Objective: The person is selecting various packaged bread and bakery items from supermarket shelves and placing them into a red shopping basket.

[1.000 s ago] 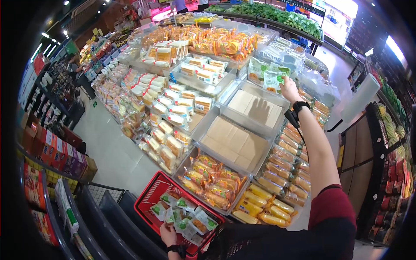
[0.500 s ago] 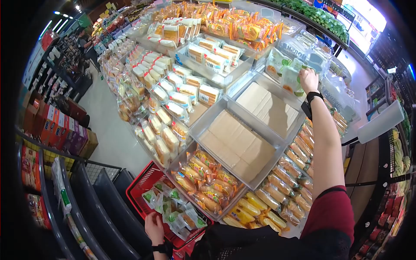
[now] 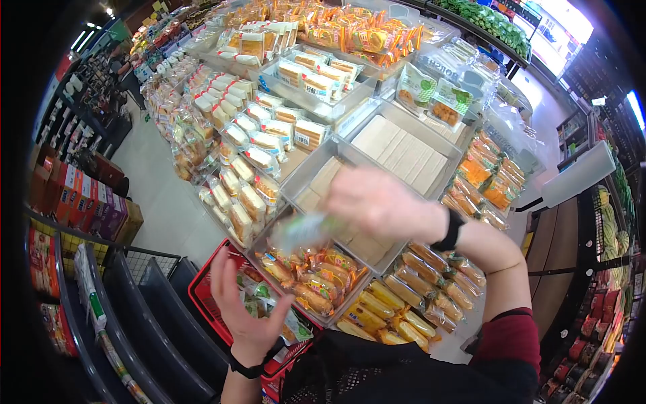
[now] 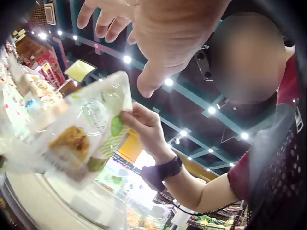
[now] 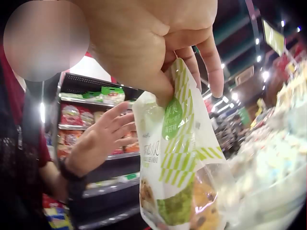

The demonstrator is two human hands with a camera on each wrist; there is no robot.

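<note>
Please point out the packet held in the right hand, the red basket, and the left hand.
Packet (image 5: 180,152): right wrist view, on its striped front.
Red basket (image 3: 201,301): head view, on its left side.
Left hand (image 3: 245,315): head view, on its middle.

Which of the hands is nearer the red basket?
Left. The left hand appears above the red basket; the right hand, pinching a packet, is farther away, over cardboard-lined trays.

Dark red short sleeve (image 3: 508,343), black perforated overgarment (image 3: 404,370), silvery zip pull (image 4: 298,116), black band (image 3: 451,229) on each wrist
</note>
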